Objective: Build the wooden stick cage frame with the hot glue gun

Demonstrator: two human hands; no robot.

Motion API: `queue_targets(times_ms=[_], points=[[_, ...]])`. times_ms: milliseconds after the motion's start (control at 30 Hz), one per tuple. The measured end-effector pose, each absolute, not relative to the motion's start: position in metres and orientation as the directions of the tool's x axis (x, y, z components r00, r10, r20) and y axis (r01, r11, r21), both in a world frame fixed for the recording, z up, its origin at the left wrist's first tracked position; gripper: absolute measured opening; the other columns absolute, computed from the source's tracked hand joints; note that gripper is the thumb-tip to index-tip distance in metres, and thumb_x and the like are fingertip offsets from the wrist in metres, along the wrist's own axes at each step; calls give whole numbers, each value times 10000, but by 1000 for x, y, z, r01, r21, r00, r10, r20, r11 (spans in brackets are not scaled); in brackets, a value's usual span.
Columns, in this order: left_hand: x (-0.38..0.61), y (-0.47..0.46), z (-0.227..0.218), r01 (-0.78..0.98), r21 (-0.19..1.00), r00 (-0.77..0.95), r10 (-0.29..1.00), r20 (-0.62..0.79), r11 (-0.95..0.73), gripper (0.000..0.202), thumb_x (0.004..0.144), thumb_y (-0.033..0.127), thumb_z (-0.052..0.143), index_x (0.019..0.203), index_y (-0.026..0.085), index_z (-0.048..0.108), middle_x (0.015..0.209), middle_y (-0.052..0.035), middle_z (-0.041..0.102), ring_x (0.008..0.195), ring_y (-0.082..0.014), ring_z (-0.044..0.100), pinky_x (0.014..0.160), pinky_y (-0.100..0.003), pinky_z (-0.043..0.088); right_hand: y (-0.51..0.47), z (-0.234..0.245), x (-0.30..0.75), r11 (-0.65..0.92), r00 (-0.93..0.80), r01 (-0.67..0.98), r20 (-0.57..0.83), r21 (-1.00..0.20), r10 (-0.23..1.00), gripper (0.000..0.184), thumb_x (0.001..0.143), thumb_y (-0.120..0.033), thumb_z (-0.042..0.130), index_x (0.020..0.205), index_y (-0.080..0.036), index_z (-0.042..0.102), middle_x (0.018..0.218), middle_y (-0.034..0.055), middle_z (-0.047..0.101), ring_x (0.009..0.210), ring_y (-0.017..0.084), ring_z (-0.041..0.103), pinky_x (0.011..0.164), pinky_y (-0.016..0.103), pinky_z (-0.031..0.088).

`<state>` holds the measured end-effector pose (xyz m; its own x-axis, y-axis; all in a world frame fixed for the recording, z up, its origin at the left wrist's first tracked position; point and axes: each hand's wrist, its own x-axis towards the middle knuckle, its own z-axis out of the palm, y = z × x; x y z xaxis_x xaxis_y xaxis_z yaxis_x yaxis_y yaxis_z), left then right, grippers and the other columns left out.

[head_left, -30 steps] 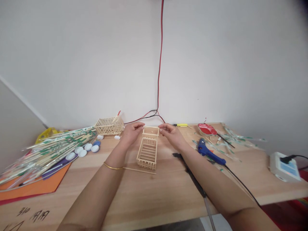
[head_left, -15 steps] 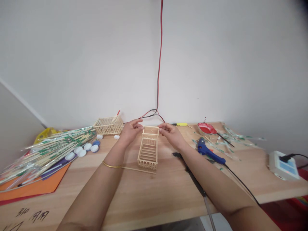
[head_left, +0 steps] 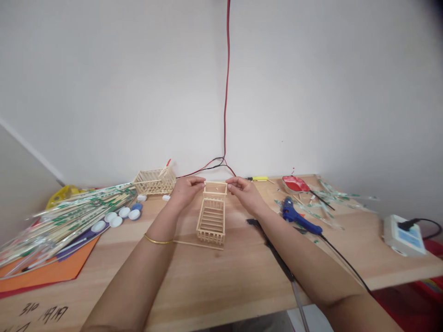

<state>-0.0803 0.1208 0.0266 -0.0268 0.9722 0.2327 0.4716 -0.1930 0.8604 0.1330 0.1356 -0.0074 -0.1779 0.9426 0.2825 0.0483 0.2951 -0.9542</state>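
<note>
A small wooden-stick frame (head_left: pixel 215 192) stands at the far end of a little crate (head_left: pixel 212 220) built of thin sticks. My left hand (head_left: pixel 188 190) pinches the frame's upper left corner between thumb and fingers. Opposite it, my right hand (head_left: pixel 244 191) pinches the upper right corner. The crate rests on the table between my forearms. Just in front of it lies a loose wooden stick (head_left: pixel 199 245), with its left end beside my left wrist. Whether the frame is joined to the crate I cannot tell.
At left are a second stick crate (head_left: pixel 155 180), wrapped chopsticks (head_left: pixel 93 203), white caps (head_left: pixel 116 222) and orange paper (head_left: pixel 78 263). A blue glue gun (head_left: pixel 300 219), a red-stained dish (head_left: pixel 295 184), plastic wrappers (head_left: pixel 328 214) and a power strip (head_left: pixel 403 236) lie right. A black tool (head_left: pixel 277 258) passes beneath my right forearm.
The view has shifted slightly. My left fingers, raised a moment ago, have come down closer to the frame's top bar; both hands keep their hold.
</note>
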Motion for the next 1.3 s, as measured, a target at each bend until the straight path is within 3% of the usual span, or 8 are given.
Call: queue_targets(times_ms=[700,933,1133,1300], points=[[-82,120,26,566,798,-1,967,254,-209,204,724,281,631,871,183,733,924,-38,730,892,-210,647,861,-313,464,135,-10,132,324,-173,43,312,-945,934,244,721,-365,655,876,-177,638,705,-6,603,662,115,546,668,263,447],[-84,119,29,542,822,-59,967,249,-178,352,829,307,480,1065,118,659,854,-63,734,761,-169,668,778,-293,496,133,-10,135,343,-144,57,332,-938,932,332,803,-428,556,996,-172,647,790,30,645,704,122,571,665,258,462],[-91,105,51,516,813,-138,911,389,-269,382,851,417,417,853,123,662,773,-61,712,690,-156,653,703,-266,483,131,-2,149,371,-59,48,368,-927,928,333,787,-462,578,928,-173,665,789,33,655,704,124,576,671,259,462],[-101,82,60,698,675,-125,887,445,-240,401,870,442,371,706,161,605,615,-17,647,604,-147,603,638,-256,432,130,14,163,428,48,-22,427,-903,903,305,762,-482,606,848,-191,641,707,-11,595,618,90,517,621,234,437]])
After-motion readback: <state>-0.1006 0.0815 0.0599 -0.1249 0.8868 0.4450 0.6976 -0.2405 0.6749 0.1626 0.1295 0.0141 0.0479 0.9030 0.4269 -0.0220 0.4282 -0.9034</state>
